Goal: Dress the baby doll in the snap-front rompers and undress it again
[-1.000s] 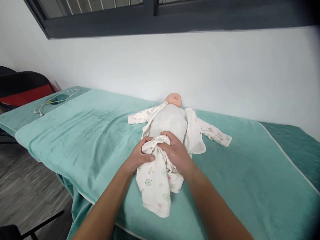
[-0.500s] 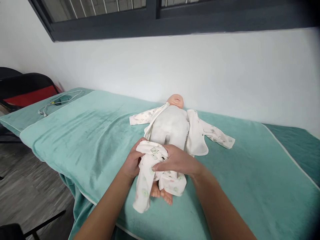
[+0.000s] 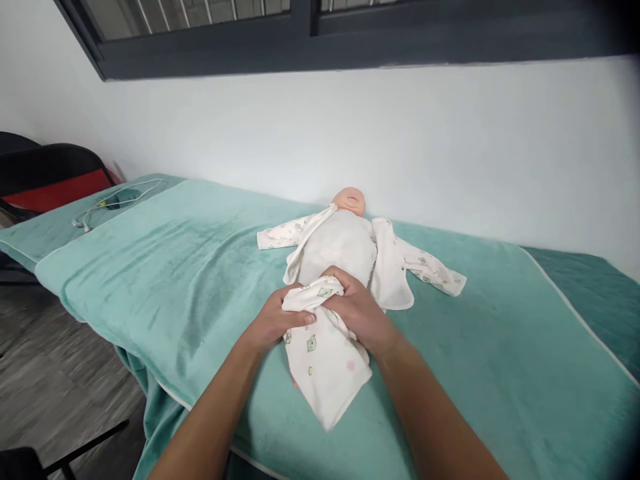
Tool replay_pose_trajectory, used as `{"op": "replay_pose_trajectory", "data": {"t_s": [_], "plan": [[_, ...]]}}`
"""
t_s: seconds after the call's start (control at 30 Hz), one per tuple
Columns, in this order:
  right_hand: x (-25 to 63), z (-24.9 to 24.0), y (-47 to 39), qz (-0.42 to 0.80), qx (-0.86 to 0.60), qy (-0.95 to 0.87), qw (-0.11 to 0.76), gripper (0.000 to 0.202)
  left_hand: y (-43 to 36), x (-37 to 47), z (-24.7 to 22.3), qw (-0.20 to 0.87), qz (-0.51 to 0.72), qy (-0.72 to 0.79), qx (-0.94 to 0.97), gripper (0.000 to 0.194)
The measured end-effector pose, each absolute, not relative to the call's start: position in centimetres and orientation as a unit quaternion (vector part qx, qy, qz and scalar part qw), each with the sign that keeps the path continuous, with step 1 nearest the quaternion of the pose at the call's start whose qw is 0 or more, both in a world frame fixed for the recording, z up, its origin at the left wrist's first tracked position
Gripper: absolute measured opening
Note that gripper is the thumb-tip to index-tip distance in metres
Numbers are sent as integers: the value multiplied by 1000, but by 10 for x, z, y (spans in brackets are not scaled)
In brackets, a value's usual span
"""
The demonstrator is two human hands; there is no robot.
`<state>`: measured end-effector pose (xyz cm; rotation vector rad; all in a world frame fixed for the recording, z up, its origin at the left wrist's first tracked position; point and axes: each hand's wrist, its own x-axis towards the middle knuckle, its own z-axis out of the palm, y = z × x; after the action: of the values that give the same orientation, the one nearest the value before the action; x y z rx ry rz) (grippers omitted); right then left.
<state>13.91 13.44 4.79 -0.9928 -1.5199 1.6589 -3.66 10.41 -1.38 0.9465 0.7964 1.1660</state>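
Observation:
A baby doll [image 3: 337, 247] lies on its back, head toward the wall, with a white cloth body. Its patterned baby jacket [image 3: 394, 273] is spread open at both sides, with the sleeves stretched outward. Over the doll's legs, white baby pants [image 3: 330, 373] with small green animal prints hang bunched at the top. My left hand [image 3: 277, 317] grips the left side of the bunched edge, thumb on top. My right hand [image 3: 357, 310] pinches the right side of it, fingers curled over the cloth. The doll's feet are almost wholly hidden beneath the pants.
A green plush blanket [image 3: 165, 267] covers the bed, with a fold left of the doll. A white cable [image 3: 117, 200] lies at the far left end. Black and red chairs [image 3: 55, 177] stand beyond it. The white wall [image 3: 250, 133] and dark window frame [image 3: 210, 50] border the back.
Both hands have shifted slightly, the right one up toward the doll's hips. The pants' legs, apart before, now hang together in one pointed drape that covers the feet.

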Motion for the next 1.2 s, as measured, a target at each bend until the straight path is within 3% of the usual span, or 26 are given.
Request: {"op": "replay_pose_trajectory", "data": {"t_s": [0.23,0.47,0.63,0.9,1.03,1.2], "plan": [[139,52,135,608,-356,-644,298,15,106,-32,-10,666,585,318,336,39],[146,59,137,617,-301,-712,150,25,104,-31,-3,667,597,322,308,39],[144,55,135,614,-341,-669,242,18,102,-28,5,646,586,371,320,42],[144,52,138,546,-422,-650,318,9,71,-7,36,527,565,505,385,18],[146,56,135,520,-401,-693,296,10,39,7,44,551,512,563,342,18],[146,59,130,485,-401,-750,205,14,5,16,44,539,540,587,271,20]]}}
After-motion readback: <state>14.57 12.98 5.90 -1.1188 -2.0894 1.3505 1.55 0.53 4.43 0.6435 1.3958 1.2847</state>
